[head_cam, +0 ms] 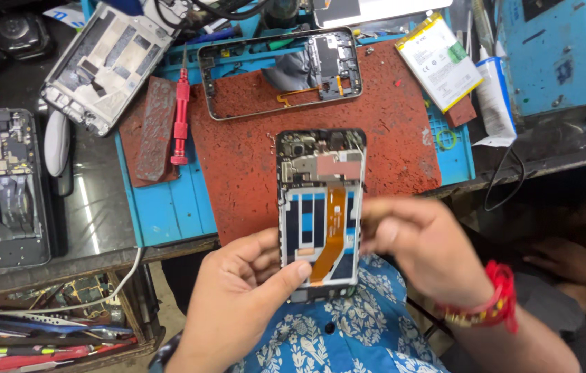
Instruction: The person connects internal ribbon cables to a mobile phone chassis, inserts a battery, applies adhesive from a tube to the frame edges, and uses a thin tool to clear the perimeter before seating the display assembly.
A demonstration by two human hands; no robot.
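Two bare hands are holding one opened black smartphone (320,214), its back cover off and an orange flex ribbon running down its exposed inside.

Left hand (244,297) is gripping the phone's lower left edge, thumb pressing across the bottom of the frame and fingers curled behind it; right hand (424,249), with a red thread band at the wrist, is closing its fingers on the phone's right edge, slightly blurred. Phone is standing upright between both grips, above the lap. Just beyond the grip is lying a rust-red work mat (390,117), and on its far side an empty dark phone frame (279,69). Left of that frame is resting a red-handled screwdriver (181,114); far right of the grip, a white rectangular phone battery (438,59).
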